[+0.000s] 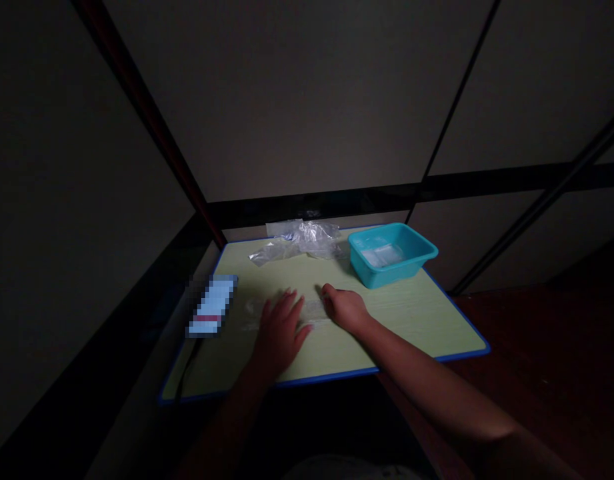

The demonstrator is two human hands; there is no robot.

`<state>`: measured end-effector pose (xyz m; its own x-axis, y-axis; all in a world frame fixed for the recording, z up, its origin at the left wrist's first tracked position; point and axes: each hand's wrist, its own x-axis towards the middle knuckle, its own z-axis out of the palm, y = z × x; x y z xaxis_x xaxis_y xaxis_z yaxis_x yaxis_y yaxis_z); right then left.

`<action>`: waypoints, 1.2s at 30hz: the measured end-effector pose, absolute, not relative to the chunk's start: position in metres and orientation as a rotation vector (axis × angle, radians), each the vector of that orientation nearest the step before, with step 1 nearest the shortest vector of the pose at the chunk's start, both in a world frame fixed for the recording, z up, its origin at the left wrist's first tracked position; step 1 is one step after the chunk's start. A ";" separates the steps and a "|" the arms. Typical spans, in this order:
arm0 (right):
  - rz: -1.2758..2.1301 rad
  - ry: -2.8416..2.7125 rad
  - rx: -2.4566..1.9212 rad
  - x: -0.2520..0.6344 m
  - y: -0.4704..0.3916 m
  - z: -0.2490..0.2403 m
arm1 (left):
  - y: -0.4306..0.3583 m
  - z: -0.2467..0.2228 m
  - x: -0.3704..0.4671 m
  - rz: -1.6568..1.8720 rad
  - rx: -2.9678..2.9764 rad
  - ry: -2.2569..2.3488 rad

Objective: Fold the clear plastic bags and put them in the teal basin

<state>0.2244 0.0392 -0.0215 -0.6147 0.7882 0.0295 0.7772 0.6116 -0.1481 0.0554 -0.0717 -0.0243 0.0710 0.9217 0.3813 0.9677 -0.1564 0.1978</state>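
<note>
A clear plastic bag (314, 310) lies flat on the light table (407, 327), hard to see against its surface. My left hand (281, 333) rests on the bag with fingers spread, covering its middle part. At the bag's right end my right hand (344, 308) is closed, fingers curled in a pinch on its edge. The fingertips of the right hand are partly hidden.
Several crumpled clear plastic bags (307, 240) lie at the table's back edge. A turquoise basket (411, 262) with clear flat plastic inside stands at the back right. A pixelated phone (214, 307) and a dark strap (188, 367) are at the left. Panelled doors (311, 100) rise behind.
</note>
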 end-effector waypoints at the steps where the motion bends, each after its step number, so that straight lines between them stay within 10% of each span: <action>1: 0.180 -2.742 -1.330 0.224 0.039 -0.022 | -0.074 -0.029 0.066 -0.592 -2.291 -1.942; 36: 0.258 -2.941 -1.000 0.252 0.005 -0.038 | -0.080 -0.042 0.065 -0.239 -2.321 -2.141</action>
